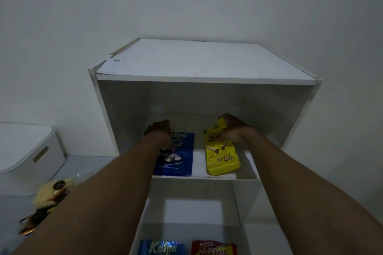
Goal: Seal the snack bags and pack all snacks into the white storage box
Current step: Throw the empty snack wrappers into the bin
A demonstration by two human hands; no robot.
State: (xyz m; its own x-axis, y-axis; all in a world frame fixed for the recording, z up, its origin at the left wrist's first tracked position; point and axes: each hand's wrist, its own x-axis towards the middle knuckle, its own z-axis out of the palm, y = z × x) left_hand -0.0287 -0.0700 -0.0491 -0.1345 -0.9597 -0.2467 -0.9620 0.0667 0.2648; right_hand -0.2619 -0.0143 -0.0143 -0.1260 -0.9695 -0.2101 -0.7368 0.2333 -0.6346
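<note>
Both my arms reach into the upper compartment of a white shelf unit. My left hand is closed on the top of a dark blue Kalpa snack bag that lies flat on the shelf. My right hand grips the upper end of a yellow Popstix bag beside it. The white storage box with a lid and a slot handle stands on the floor at the left. A pale yellow snack packet lies in front of it.
At the bottom edge lie a blue Kalpa wrapper and a red beng-beng wrapper. A dark brown wrapper sits below the yellow packet. A plain white wall stands behind the shelf unit.
</note>
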